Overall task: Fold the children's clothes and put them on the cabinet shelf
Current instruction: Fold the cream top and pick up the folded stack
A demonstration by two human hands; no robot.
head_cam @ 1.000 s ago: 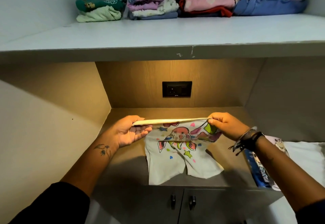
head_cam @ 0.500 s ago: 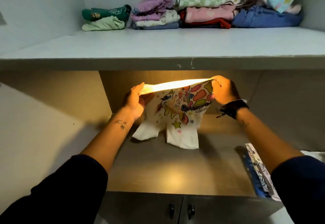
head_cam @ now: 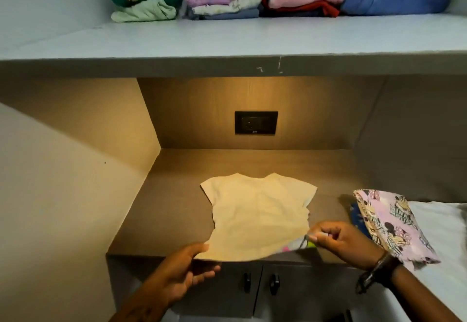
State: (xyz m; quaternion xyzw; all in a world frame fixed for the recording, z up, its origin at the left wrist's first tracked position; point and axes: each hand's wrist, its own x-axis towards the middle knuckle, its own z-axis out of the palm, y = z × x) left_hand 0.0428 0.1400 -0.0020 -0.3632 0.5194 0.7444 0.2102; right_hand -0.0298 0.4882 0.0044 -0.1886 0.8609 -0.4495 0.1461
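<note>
Small shirt (head_cam: 257, 210): flat, print down, ready for folding. Left hand (head_cam: 187, 268) and right hand (head_cam: 341, 242) pinching near hem corners taut.

niche: warm-lit wood back wall (head_cam: 202, 109) | black socket (head_cam: 256, 122) | cabinet doors (head_cam: 237, 286)

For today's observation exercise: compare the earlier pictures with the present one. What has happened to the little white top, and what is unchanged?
The white top, earlier held up by its hem with the print showing, now lies flat on the counter, plain side up. The left hand and right hand still grip the hem corners. The folded stacks on the shelf and the pink printed garment stayed put.
</note>
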